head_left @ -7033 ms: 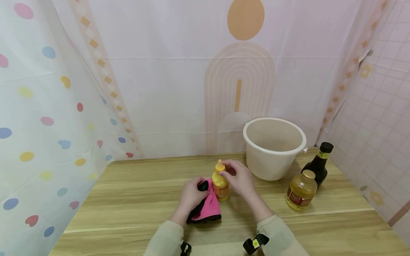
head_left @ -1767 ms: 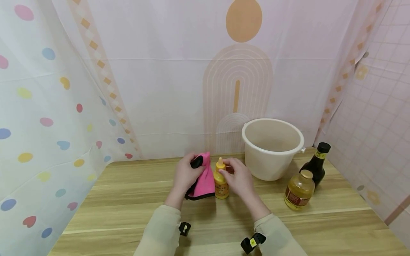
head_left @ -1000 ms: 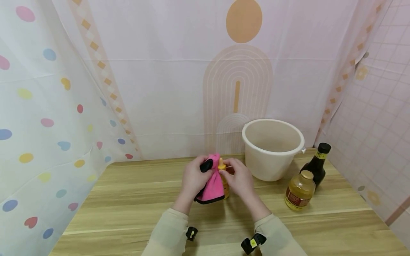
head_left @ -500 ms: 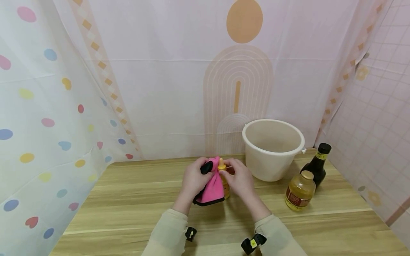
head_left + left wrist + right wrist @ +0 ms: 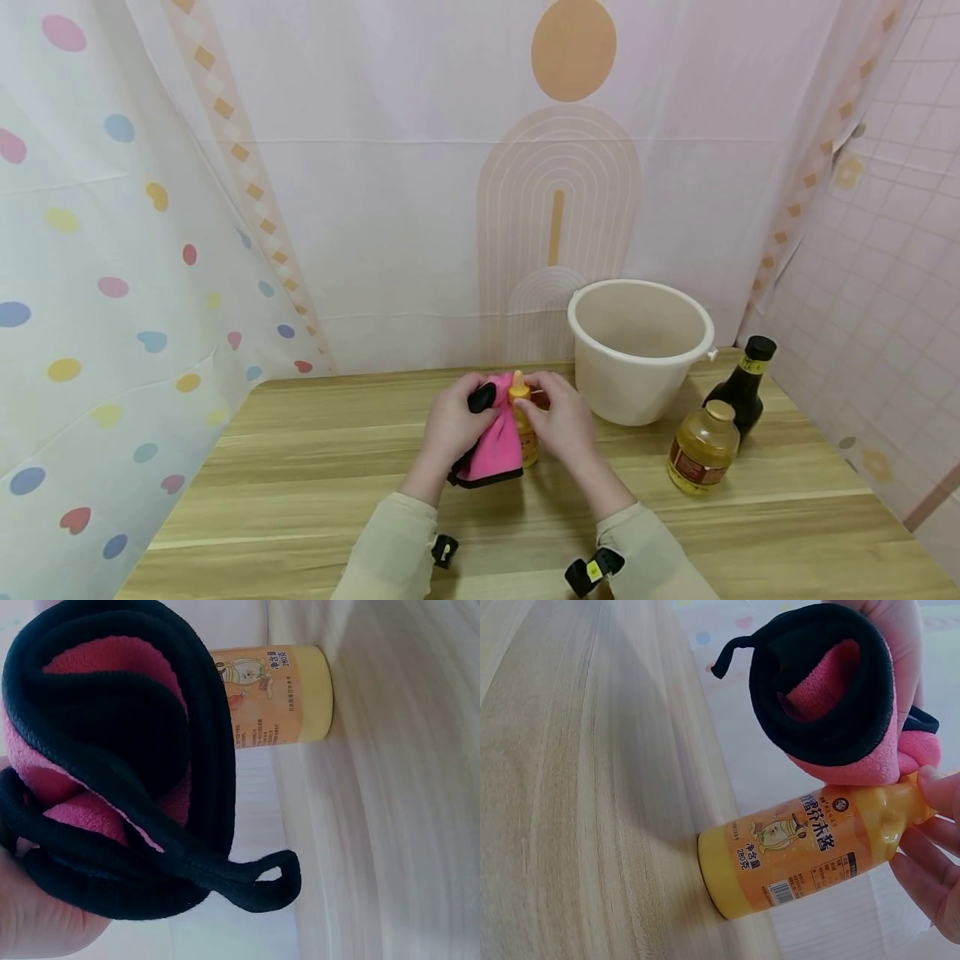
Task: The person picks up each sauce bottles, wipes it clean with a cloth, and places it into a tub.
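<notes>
A pink cloth (image 5: 497,450) with black edging is bunched in my left hand (image 5: 450,421), its lower end hanging just above the table. Against the cloth's right side stands a yellow squeeze bottle (image 5: 780,855) of honey mustard sauce, upright on the wooden table. Thumb and fingers of my right hand (image 5: 564,417) pinch the bottle at its neck, below the pointed nozzle. In the left wrist view the rolled cloth (image 5: 120,750) with its black loop hides the bottle's upper part. The right wrist view shows the cloth touching the bottle near its shoulder.
A cream bucket (image 5: 622,392) stands behind my right hand at the table's back edge. Farther right are a round jar (image 5: 703,450) of amber liquid and a dark bottle (image 5: 738,396) with a black cap. Patterned curtains (image 5: 375,208) enclose the back and sides.
Over the last two seconds my left hand has brought the cloth right, from beside the bottle onto its side, then slightly down. My right hand keeps its hold on the bottle's neck.
</notes>
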Tool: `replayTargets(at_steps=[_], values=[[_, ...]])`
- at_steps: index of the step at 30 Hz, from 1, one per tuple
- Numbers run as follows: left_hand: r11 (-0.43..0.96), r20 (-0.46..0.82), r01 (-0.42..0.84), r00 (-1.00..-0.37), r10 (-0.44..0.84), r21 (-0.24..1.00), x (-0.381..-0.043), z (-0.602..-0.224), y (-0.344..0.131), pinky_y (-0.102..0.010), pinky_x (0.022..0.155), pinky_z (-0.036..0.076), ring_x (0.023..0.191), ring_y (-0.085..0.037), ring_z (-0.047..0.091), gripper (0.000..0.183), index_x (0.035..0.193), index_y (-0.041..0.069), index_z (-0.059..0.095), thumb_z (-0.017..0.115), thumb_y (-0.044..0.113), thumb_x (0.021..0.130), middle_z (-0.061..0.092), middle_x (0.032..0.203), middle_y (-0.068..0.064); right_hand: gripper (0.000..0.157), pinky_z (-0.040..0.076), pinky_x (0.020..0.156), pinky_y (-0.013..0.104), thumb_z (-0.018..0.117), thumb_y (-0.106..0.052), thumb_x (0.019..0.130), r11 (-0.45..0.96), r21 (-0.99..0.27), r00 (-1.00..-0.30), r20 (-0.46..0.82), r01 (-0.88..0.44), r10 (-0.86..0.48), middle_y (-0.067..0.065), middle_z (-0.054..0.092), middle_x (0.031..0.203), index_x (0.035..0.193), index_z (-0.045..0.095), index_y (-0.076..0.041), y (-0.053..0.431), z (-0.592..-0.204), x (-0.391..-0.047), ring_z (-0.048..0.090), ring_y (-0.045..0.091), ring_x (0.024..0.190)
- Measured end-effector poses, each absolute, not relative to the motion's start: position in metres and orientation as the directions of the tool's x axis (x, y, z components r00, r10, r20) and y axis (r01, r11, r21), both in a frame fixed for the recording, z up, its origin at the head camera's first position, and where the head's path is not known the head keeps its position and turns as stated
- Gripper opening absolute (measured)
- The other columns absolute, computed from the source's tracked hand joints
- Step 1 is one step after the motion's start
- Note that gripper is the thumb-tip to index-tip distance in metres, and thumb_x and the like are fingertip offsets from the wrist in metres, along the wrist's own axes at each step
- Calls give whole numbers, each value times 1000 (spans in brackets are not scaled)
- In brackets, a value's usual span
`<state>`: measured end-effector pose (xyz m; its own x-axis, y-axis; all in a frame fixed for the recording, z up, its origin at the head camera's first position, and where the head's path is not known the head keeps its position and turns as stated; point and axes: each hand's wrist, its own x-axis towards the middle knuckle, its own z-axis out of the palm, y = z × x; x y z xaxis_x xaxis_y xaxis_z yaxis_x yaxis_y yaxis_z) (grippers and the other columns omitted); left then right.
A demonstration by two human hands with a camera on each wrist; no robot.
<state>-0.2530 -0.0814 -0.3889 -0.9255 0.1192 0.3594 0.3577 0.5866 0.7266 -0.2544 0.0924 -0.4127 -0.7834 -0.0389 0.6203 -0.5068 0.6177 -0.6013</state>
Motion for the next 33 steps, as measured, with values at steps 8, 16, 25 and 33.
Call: replayTargets(at_steps=[8, 16, 25, 33], values=[[577, 330, 330, -938, 108, 747, -253, -395, -85, -45, 81, 52, 89, -24, 63, 24, 100, 10, 69, 80, 6, 80, 70, 99, -7, 22, 56, 75, 41, 79, -11, 84, 614, -604, -784, 619, -507, -38, 8, 67, 101, 105, 69, -9, 93, -414, -255, 67, 25, 87], [548, 307, 303, -948, 87, 780, -255, -404, -88, -48, 84, 52, 93, -27, 63, 25, 101, 9, 70, 81, 7, 79, 70, 101, -8, 22, 56, 77, 43, 78, -11, 85, 599, -617, -789, 613, -510, -40, 9, 67, 102, 105, 69, -8, 92, -414, -255, 67, 29, 90], [529, 228, 236, -970, 82, 815, -259, -422, -92, -48, 85, 51, 97, -28, 62, 28, 102, 6, 68, 83, 8, 78, 69, 103, -10, 23, 56, 77, 36, 79, -12, 85, 609, -618, -798, 602, -497, -39, 8, 67, 102, 106, 69, -8, 91, -413, -254, 67, 22, 90], [575, 178, 196, -980, 88, 794, -264, -429, -89, -47, 85, 51, 96, -28, 62, 27, 101, 7, 68, 82, 9, 79, 69, 102, -10, 25, 56, 77, 37, 79, -12, 85, 614, -609, -789, 613, -502, -38, 9, 67, 103, 107, 69, -7, 91, -413, -254, 67, 23, 90]])
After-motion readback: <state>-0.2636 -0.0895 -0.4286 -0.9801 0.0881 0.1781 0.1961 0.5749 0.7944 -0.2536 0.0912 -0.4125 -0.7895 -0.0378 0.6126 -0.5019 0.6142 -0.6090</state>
